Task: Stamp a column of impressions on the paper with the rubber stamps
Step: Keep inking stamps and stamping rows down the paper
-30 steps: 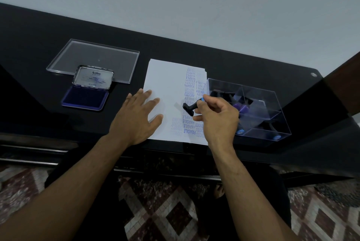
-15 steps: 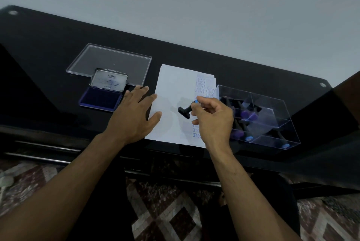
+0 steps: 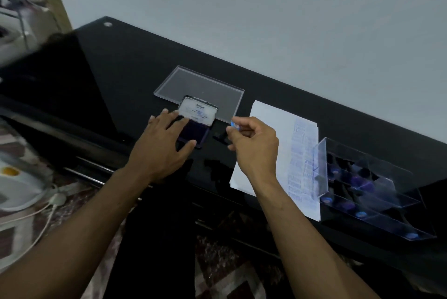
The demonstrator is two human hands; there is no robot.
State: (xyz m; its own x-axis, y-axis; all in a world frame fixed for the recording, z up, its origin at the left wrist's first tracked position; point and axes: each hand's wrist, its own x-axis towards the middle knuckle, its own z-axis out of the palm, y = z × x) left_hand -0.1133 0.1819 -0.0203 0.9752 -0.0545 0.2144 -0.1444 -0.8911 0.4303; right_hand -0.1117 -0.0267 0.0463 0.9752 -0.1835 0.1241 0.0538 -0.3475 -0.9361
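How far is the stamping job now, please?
Done: a column of blue impressions runs down the paper. In hand: the right hand pinches a stamp beside the open ink pad, which the left hand touches. Left: inking it and stamping again.

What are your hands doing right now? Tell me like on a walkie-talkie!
Left hand flat on ink pad. Right hand pinching stamp, beside pad, off paper. Nothing blocking.

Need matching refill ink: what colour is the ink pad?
Dark blue-violet; the ink pad shows in the head view.
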